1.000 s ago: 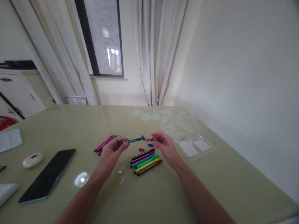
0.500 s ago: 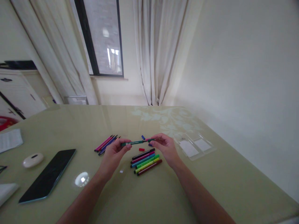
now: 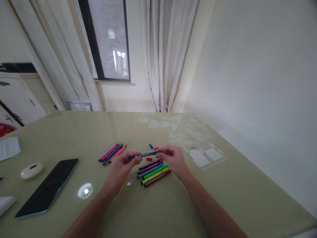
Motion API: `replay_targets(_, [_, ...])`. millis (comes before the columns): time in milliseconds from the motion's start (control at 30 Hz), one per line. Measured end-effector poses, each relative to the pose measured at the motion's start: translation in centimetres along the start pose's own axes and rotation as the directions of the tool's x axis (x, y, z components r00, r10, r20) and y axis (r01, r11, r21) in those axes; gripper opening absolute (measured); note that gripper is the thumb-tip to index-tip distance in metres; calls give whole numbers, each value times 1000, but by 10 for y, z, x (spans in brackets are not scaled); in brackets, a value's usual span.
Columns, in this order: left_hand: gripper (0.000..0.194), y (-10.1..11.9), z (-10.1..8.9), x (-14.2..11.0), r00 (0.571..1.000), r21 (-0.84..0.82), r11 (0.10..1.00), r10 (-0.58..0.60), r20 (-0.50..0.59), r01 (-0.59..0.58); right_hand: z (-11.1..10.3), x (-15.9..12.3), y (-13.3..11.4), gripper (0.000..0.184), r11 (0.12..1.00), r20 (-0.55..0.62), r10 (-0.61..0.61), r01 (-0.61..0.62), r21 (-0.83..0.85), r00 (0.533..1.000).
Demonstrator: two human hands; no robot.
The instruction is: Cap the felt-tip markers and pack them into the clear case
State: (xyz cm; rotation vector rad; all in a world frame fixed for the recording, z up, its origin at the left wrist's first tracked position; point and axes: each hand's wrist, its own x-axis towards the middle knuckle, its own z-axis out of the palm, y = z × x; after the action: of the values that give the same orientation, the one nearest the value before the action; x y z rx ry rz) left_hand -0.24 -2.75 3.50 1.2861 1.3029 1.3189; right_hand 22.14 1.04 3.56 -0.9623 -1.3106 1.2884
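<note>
A dark green marker is held level between my two hands, above the table. My left hand is closed on its barrel end. The fingertips of my right hand pinch the green cap, which now sits against the marker's tip end. Below lies a row of capped markers in black, magenta, blue, greens and maroon. Left of my left hand is a group of uncapped markers in pink, purple and orange. A red cap, a blue cap and a pink cap lie loose behind the row.
On the right stands a clear plastic case, lying open on the glossy table. At the left are a black tablet, a white rounded object and some paper. A wall borders the right side.
The green cap was apart from the marker, with its dark tip showing. Now cap and marker have come together, and the tip is covered. My right hand has shifted slightly down.
</note>
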Motion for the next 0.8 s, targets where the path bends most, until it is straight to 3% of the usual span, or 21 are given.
replay_targets(233, [36, -6, 2, -2, 999, -9, 1000, -30, 13, 30, 0, 0, -3, 26, 999, 39, 32, -32, 2, 999])
replay_targets(433, [41, -4, -6, 9, 993, 115, 993, 25, 113, -38, -14, 4, -10, 30, 996, 103, 28, -19, -83, 994])
replay_targets(500, [47, -5, -21, 17, 998, 178, 982, 60, 16, -62, -22, 6, -11, 30, 991, 124, 24, -6, -137, 992])
replay_targets(567, [50, -8, -41, 25, 982, 292, 956, 91, -167, -39, -30, 8, -10, 28, 978, 156, 42, -9, -208, 987])
replay_targets(633, [45, -11, -61, 30, 965, 544, 838, 121, -233, 26, -38, 9, -7, 26, 958, 210, 82, -18, -287, 974])
replay_targets(700, [36, -14, -74, 31, 966, 778, 627, 175, -190, 39, -45, 10, -5, 22, 928, 268, 108, -1, -372, 957])
replay_targets(800, [33, -17, -78, 29, 984, 921, 389, 155, -89, 22, -50, 10, -3, 15, 857, 305, 96, 77, -509, 947])
